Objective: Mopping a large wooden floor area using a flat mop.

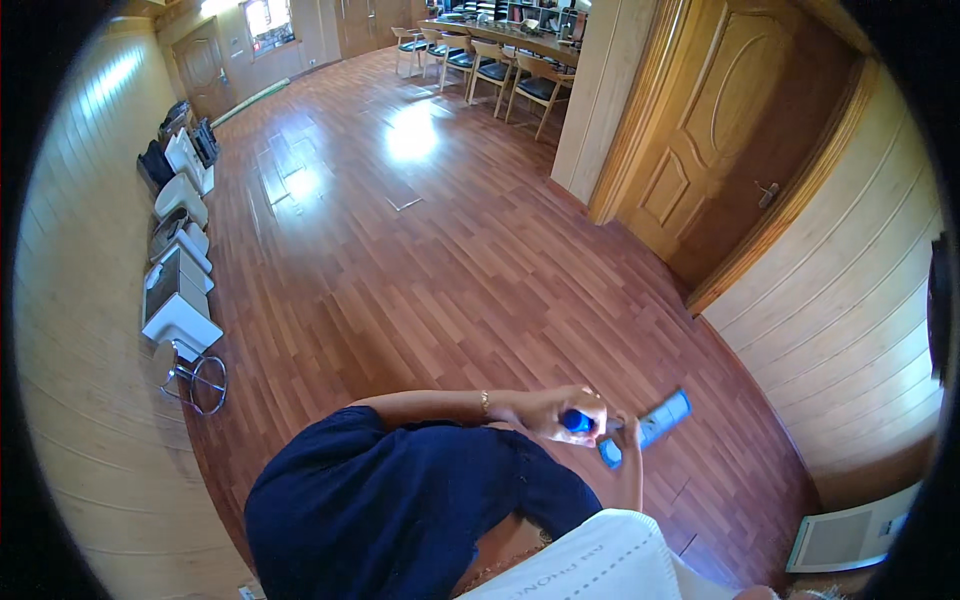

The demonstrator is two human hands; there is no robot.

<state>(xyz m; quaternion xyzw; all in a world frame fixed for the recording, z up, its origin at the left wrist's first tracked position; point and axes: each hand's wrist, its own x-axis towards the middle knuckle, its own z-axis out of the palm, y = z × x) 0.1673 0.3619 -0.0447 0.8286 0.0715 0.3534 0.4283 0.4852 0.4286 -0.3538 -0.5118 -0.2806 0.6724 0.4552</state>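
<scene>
Reddish-brown wood-plank floor stretches down a long panelled room, glare marking its far half. On it, the long-handled flat mop with a rectangular blue head appears to rest to the person's front right. The left hand, a gold-coloured bracelet at its wrist, is wrapped around the rounded blue handle end; the right hand seems closed on the shaft lower down, its fingers partly hidden. Such a spaced grip probably lets the upper hand steer and the lower one steady. Beyond the head, a pale grooved wall frames a shut brown wooden door. Opposite, a round chrome-framed stool and white boxy furnishings line the wall, perhaps to keep the middle passable; wooden chairs face a long wooden bench.
</scene>
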